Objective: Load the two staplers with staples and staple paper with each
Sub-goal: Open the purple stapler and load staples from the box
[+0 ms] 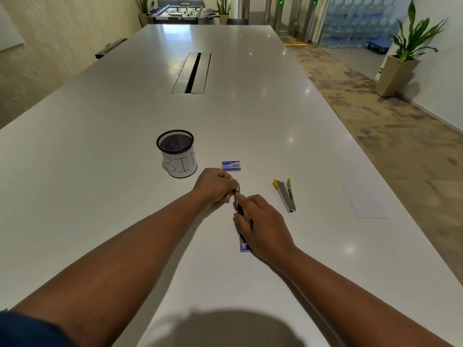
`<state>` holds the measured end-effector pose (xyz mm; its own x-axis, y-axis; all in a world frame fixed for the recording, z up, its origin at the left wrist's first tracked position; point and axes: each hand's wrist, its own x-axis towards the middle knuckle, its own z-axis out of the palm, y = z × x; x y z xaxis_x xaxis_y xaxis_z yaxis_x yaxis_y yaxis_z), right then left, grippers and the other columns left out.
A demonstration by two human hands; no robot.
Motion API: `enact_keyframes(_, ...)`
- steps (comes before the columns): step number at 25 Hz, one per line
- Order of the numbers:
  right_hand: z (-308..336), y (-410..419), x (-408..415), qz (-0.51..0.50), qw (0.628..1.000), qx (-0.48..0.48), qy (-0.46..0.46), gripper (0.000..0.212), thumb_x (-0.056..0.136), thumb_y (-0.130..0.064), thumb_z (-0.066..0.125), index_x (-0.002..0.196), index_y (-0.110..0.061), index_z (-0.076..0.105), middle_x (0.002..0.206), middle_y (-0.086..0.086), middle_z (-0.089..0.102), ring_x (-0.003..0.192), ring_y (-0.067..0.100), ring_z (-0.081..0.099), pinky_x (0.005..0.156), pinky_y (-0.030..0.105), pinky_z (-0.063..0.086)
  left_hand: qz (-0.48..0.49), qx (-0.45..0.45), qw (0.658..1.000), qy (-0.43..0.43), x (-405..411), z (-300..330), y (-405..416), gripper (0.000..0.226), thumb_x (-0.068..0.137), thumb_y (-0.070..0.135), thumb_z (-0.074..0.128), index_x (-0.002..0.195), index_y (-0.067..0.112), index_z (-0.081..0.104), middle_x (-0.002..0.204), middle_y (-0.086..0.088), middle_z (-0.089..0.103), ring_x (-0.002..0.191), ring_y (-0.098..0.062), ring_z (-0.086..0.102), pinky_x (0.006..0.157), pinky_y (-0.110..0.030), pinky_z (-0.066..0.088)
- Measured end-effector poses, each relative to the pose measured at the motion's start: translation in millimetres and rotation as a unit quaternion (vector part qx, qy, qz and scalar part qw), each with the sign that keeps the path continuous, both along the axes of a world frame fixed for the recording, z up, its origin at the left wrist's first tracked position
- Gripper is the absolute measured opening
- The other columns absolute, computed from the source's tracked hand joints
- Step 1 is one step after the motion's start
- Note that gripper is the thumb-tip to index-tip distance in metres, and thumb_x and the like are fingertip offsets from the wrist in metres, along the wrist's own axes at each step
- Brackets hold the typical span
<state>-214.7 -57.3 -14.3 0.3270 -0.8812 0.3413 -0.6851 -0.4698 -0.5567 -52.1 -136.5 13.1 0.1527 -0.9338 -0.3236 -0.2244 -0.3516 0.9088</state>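
Nearest my view, at the bottom left of the frame, I see a dark blue sleeve edge (27, 329), and from it my two bare forearms reach toward the middle of the glossy white table (105, 136). My right hand (263, 221) curls over the blue-and-chrome stapler (242, 242), gripping its slim metal body from the right. The stapler lies flat just below frame centre, its long axis running almost straight away from me, the blue plastic end toward me. My left hand (215, 186) is closed, its fingertips pinching the stapler's far chrome end.

Right of centre lies the second stapler, yellow-tipped bare steel (285, 194), splayed open in a narrow V, the yellow ends pointing away. A small blue cardboard staple box (231, 165) sits just above my left hand. A white paper sheet (364, 201) lies flat at the right table edge. Left of the box stands a black wire-mesh cup with a white "BIN" label (178, 152).
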Motion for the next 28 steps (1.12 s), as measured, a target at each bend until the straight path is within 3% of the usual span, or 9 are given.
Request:
enact_keyframes(3, 1.8, -3.5, 5.1, -0.006, 0.999, 0.028, 0.042, 0.035, 0.093, -0.041, 0.047, 0.114, -0.017, 0.063, 0.089, -0.002, 0.049, 0.080, 0.019, 0.051, 0.068, 0.035, 0.047, 0.004, 0.012, 0.999, 0.047, 2.5, -4.0, 0.3, 0.006, 0.080, 0.003, 0.065, 0.076, 0.006, 0.070, 0.061, -0.014, 0.064, 0.043, -0.017, 0.050, 0.055, -0.029, 0.050)
enact_keyframes(9, -2.0, -6.9, 3.8, -0.011, 0.998, 0.043, 0.041, 0.048, 0.085, -0.052, 0.048, 0.112, -0.015, 0.064, 0.083, -0.003, 0.046, 0.077, 0.016, 0.048, 0.066, 0.035, 0.046, -0.016, -0.027, 0.998, 0.046, 4.5, -9.7, 3.9, 0.006, 0.084, 0.003, 0.065, 0.082, 0.003, 0.070, 0.060, -0.012, 0.062, 0.047, -0.016, 0.053, 0.059, -0.031, 0.050)
enact_keyframes(13, -2.2, -9.6, 4.1, -0.009, 0.998, 0.043, 0.048, 0.039, 0.083, -0.051, 0.048, 0.102, -0.019, 0.061, 0.078, -0.005, 0.045, 0.071, 0.013, 0.045, 0.060, 0.032, 0.037, -0.073, -0.084, 0.994, 0.002, 11.5, -13.2, 9.7, 0.007, 0.082, 0.008, 0.076, 0.087, 0.005, 0.073, 0.066, -0.003, 0.070, 0.057, -0.010, 0.063, 0.057, -0.018, 0.051)
enact_keyframes(15, -0.2, -9.4, 4.5, -0.010, 0.998, 0.043, 0.048, 0.041, 0.082, -0.052, 0.050, 0.109, -0.022, 0.059, 0.075, -0.007, 0.049, 0.070, 0.013, 0.047, 0.061, 0.032, 0.037, -0.075, -0.104, 0.991, -0.025, 12.6, -14.2, 11.8, 0.009, 0.079, 0.006, 0.078, 0.087, 0.010, 0.074, 0.072, -0.005, 0.071, 0.062, -0.007, 0.066, 0.061, -0.016, 0.052)
enact_keyframes(19, 7.2, -10.6, 10.1, -0.034, 0.995, 0.070, 0.068, 0.071, 0.084, -0.054, 0.058, 0.146, -0.031, 0.034, 0.067, -0.010, 0.054, 0.065, 0.014, 0.055, 0.057, 0.031, 0.038, -0.057, -0.090, 0.993, 0.056, 7.8, -15.2, 12.2, 0.010, 0.080, -0.007, 0.073, 0.085, 0.002, 0.071, 0.066, -0.010, 0.061, 0.059, -0.017, 0.058, 0.064, -0.028, 0.052)
enact_keyframes(22, 12.1, -13.6, 14.2, -0.053, 0.991, 0.094, 0.081, 0.074, 0.083, -0.037, 0.056, 0.152, -0.028, 0.031, 0.067, -0.008, 0.054, 0.064, 0.019, 0.055, 0.052, 0.031, 0.033, -0.047, -0.096, 0.994, 0.023, 8.1, -17.9, 10.8, 0.008, 0.078, 0.002, 0.076, 0.082, 0.008, 0.073, 0.062, -0.001, 0.066, 0.062, -0.018, 0.061, 0.066, -0.032, 0.053)
enact_keyframes(25, 11.2, -10.4, 12.0, -0.076, 0.990, 0.115, 0.002, 0.075, 0.077, -0.033, 0.054, 0.148, -0.033, 0.033, 0.059, -0.008, 0.054, 0.058, 0.012, 0.056, 0.050, 0.028, 0.032, -0.047, -0.101, 0.993, -0.026, 6.3, -20.5, 12.7, 0.017, 0.082, 0.022, 0.077, 0.095, 0.015, 0.071, 0.074, -0.001, 0.068, 0.074, -0.018, 0.063, 0.077, -0.038, 0.057)
enact_keyframes(28, 4.8, -8.8, 7.6, -0.082, 0.987, 0.107, -0.093, 0.072, 0.076, -0.032, 0.059, 0.144, -0.038, 0.037, 0.056, -0.011, 0.054, 0.057, 0.007, 0.056, 0.053, 0.024, 0.035, -0.038, -0.067, 0.994, 0.080, -0.4, -17.6, 19.6, 0.031, 0.082, 0.026, 0.070, 0.099, 0.000, 0.069, 0.077, -0.013, 0.063, 0.079, -0.027, 0.058, 0.085, -0.046, 0.053)
